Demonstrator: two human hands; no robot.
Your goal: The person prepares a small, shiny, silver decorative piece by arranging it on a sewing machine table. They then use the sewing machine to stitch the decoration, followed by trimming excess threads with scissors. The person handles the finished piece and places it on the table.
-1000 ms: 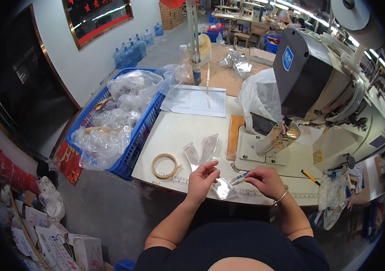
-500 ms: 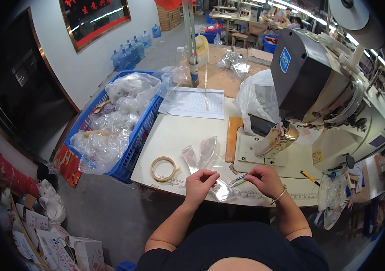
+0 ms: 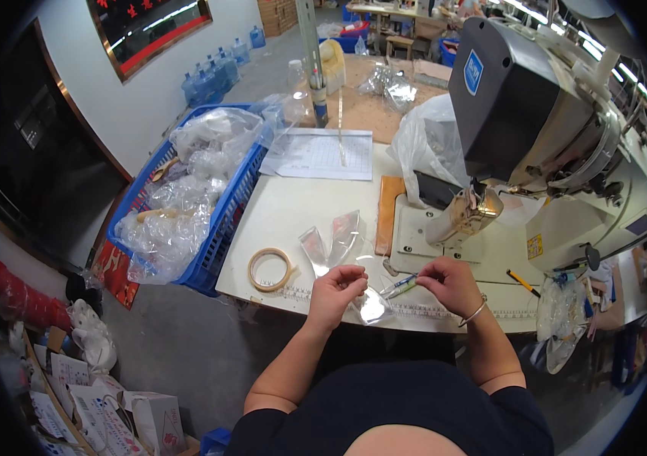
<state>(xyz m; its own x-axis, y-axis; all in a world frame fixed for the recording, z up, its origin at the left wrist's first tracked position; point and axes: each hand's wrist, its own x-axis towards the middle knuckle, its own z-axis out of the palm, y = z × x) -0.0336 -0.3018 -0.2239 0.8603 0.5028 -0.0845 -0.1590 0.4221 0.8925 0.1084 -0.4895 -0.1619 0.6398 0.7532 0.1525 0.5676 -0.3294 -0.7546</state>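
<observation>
My left hand is closed in a pinch at the table's front edge. What its fingertips hold is too small to make out. Just right of them lies a shiny clear plastic piece. My right hand, with a bangle at the wrist, is pinched too, its fingertips at the end of a slim blue-and-green tool. I cannot tell whether they grip the tool or something thin beside it. Beyond my left hand are two more clear plastic pieces. A roll of tan tape lies to their left.
A sewing machine stands at the right, with a brown block beside its plate. At the left, a blue basket holds clear plastic bags. Gridded paper lies at the back; a yellow pencil rests near the right front.
The whole view has shifted slightly, so the table sits higher in the picture. Both hands keep nearly the same pinched pose beside the plastic piece and the slim tool.
</observation>
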